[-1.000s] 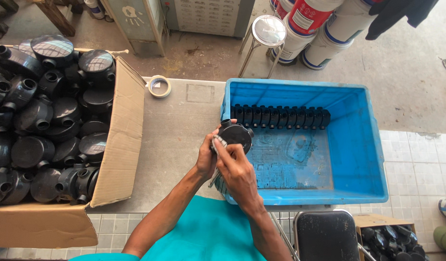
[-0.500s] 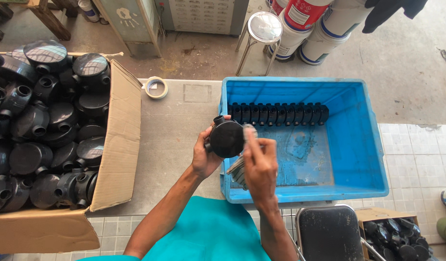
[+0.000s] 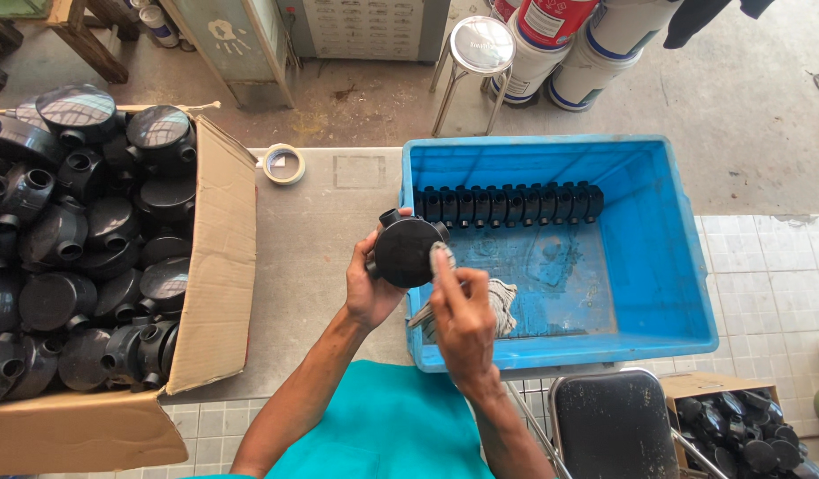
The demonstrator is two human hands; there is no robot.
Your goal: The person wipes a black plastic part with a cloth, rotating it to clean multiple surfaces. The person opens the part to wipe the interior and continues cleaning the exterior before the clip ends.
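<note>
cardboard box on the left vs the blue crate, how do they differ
The cardboard box is brown, soft-walled with a flap folded out, and heaped full of black round fittings. The blue crate is rigid plastic and mostly bare, holding only one neat row of black fittings along its far wall. The left hand holds a fitting between them; the right hand wipes it with a rag. Both sit on the same table.

the cardboard box (image 3: pixel 216 257) of black fittings runs off the left edge, the right hand (image 3: pixel 463 321) covers most of the grey rag (image 3: pixel 503 302) and a thin tool too hidden to identify, and the paint buckets (image 3: pixel 551 44) are cut by the top edge.
</note>
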